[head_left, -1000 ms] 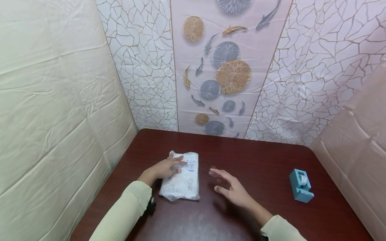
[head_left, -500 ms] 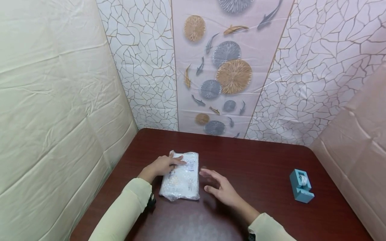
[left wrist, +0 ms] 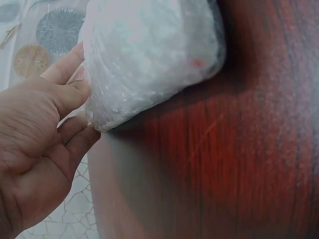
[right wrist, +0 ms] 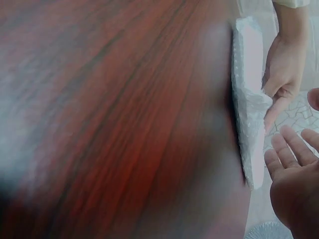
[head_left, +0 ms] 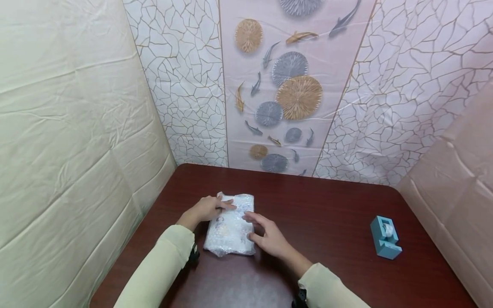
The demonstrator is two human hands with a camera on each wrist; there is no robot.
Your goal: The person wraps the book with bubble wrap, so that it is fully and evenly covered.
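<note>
A flat white package in clear bubble wrap lies on the table, with faint print showing through. My left hand is at its left side, fingers bent over the edge. In the left wrist view, the fingers of that left hand pinch the wrap at the side of the package. My right hand hovers at the package's right edge, thumb and fingers apart. Seen from the right wrist, the right hand has loosely extended fingers and holds nothing; the wrap bulges up beside the left hand.
A blue tape dispenser with a roll of tape stands at the right of the dark red wooden table. Cream fabric walls flank both sides. Behind the table hangs a patterned curtain.
My right hand has moved left, from beside the package to its right edge. The left hand's fingers have drawn in from lying spread on the package toward its left edge. The package stays put.
</note>
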